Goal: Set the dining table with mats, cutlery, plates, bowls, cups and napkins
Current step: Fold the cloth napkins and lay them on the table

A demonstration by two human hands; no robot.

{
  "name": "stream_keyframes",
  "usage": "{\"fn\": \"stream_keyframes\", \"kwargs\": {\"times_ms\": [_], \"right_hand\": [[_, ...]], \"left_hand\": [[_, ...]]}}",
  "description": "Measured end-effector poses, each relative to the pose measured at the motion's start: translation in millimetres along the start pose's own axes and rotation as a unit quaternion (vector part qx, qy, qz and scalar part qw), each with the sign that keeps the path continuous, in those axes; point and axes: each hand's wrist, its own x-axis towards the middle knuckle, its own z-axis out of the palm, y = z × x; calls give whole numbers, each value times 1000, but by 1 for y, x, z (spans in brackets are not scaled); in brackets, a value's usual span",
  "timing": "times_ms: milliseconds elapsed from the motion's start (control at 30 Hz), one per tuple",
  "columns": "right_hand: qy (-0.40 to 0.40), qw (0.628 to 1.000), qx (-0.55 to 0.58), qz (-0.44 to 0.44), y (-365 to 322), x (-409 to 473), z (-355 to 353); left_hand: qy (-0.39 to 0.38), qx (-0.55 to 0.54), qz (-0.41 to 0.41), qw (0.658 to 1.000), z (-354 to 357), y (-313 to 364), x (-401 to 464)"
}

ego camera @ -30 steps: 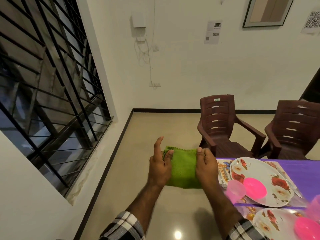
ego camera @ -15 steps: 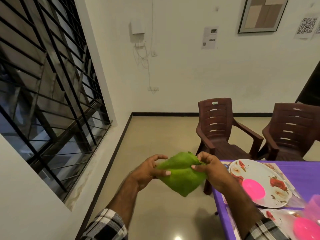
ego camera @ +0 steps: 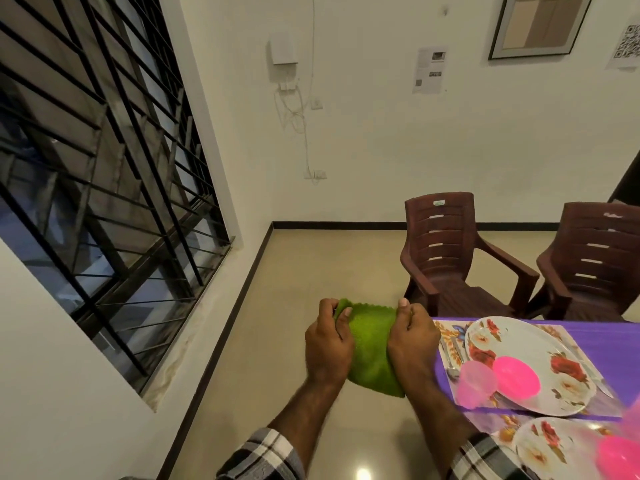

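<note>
Item: green napkin (ego camera: pixel 372 348), soft light cloth, limp, non-fragile | Location: in air beside purple worktop (ego camera: pixel 623 341) edge | Grip: left hand (ego camera: pixel 327 344) and right hand (ego camera: pixel 412 341) each pinching a top corner | Handling: best held by corners or hems.

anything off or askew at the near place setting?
Pink cup lies tipped on its side at the floral plate rim beside the pink bowl. Nothing spilled. Both hands hold the green napkin off the table.
</note>
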Motion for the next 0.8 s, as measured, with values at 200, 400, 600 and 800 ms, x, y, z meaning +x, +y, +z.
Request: {"fn": "stream_keyframes", "kwargs": {"times_ms": [200, 400, 600, 800], "right_hand": [[-283, 939, 174, 88, -4, 22, -28], [-516, 828, 187, 119, -12, 41, -48], [-414, 865, 244, 143, -8, 48, -46], [-428, 779, 396, 231, -3, 30, -35]], "left_hand": [[-181, -245, -132, 943, -17, 1, 36], [-412, -322, -189, 831, -40, 9, 72], [-546, -139, -203, 801, -54, -37, 69], [-340, -451, -316, 762, -45, -45, 57]]}}
